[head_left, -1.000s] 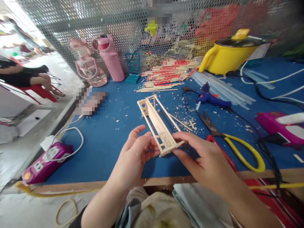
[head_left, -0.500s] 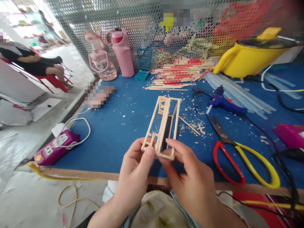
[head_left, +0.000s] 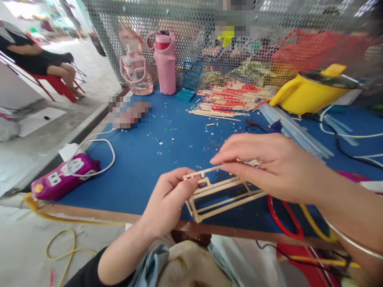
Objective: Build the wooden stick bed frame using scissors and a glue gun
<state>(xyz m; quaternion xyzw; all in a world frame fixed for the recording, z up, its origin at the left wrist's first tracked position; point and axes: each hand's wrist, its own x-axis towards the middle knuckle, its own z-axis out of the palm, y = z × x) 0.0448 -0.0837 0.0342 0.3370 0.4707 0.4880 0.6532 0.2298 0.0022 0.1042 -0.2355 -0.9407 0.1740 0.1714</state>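
A small frame of glued wooden sticks point(head_left: 223, 186) is held above the front edge of the blue table, its long side running from left to right. My left hand point(head_left: 170, 199) grips its left end, thumb on top and fingers curled behind. From above, my right hand point(head_left: 263, 161) reaches across the far right part, with thumb and fingers closed on its upper stick. That hand hides the frame's right end and most of the blue glue gun point(head_left: 274, 126). Under my right wrist the scissors point(head_left: 284, 219) show only their red and yellow handles.
Bundled sticks with red wrappers point(head_left: 230, 99) lie at the back, near a pink bottle point(head_left: 166, 65), a clear bottle point(head_left: 137, 75) and a teal stand point(head_left: 189, 81). A yellow pot point(head_left: 311, 93) and clear glue sticks point(head_left: 302, 131) are right. A purple power strip point(head_left: 66, 177) lies left.
The stick frame has swung from pointing away to lying sideways, its far end now at the right. My right hand has moved from the near end up to the far end.
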